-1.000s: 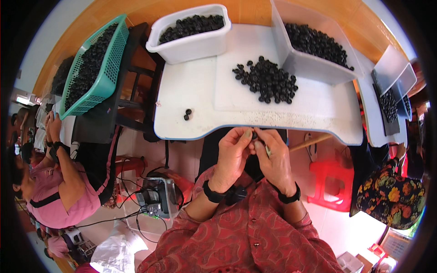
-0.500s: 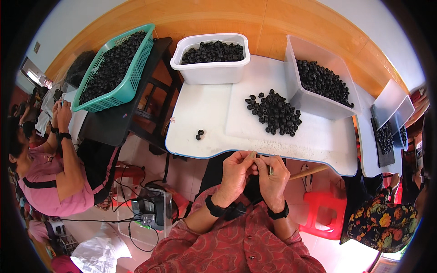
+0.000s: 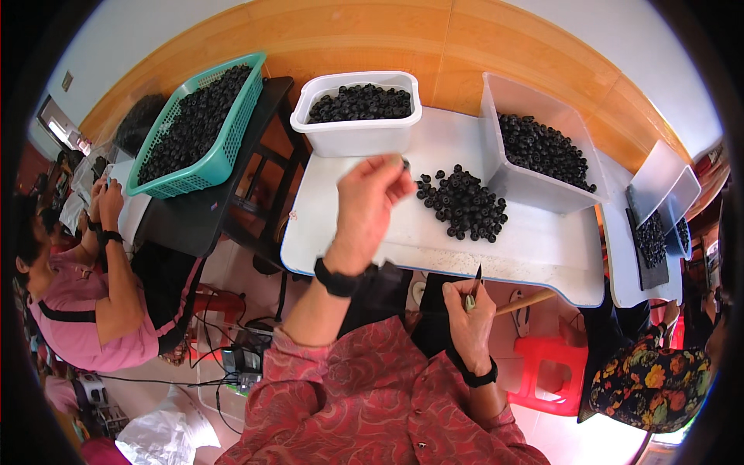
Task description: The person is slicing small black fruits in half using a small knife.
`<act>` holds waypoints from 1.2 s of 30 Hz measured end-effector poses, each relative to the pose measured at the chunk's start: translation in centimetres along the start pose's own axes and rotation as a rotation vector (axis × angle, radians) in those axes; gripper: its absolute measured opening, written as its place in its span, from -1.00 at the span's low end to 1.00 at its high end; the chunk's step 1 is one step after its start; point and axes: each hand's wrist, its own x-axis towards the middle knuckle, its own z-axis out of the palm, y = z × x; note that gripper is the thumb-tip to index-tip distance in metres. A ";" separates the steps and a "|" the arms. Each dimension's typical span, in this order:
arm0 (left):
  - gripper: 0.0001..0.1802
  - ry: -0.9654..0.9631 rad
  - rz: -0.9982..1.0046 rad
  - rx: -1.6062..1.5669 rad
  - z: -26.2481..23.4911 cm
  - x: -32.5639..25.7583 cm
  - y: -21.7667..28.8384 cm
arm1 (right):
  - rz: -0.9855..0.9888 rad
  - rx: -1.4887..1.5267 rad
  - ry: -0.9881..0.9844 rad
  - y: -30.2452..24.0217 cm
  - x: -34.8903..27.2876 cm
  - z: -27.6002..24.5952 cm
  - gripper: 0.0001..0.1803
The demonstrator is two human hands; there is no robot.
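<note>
A: Black bead (image 3: pixel 405 163), small and dark, sits pinched at the fingertips of the left hand (image 3: pixel 368 203). Where does that hand stand?

B: Raised over the white table (image 3: pixel 364 232), forearm stretched forward, the fingertips just in front of the white tub (image 3: pixel 358 116) of black pieces. Thumb and forefinger are closed on the bead; the other fingers curl loosely behind.

A: And the right hand (image 3: pixel 469 318)?

B: Low, near the table's front edge, close to the body. Its fingers are closed around a thin pointed tool (image 3: pixel 473 288) with a pale green grip, tip pointing up. A black band sits on each wrist.

A: What lies on the table?

B: A loose pile of black beads (image 3: pixel 463 204) at the centre, just right of the left fingertips. To its right stands a clear bin (image 3: pixel 535 147), also holding black pieces and tilted toward the pile. A wooden stick (image 3: pixel 527 301) shows under the table's front edge, beside the right hand.

A: Surroundings?

B: A green basket (image 3: pixel 203 124) filled with the same black pieces rests on a dark stand to the left. Below it a person in a pink top (image 3: pixel 85 310) works with both hands raised. A red stool (image 3: pixel 554 368) stands on the floor to the right.
</note>
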 end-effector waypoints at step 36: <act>-0.90 -0.660 0.365 0.252 3.6 -12.1 11.7 | 0.143 0.953 -0.097 -5.3 -0.2 -6.5 -0.82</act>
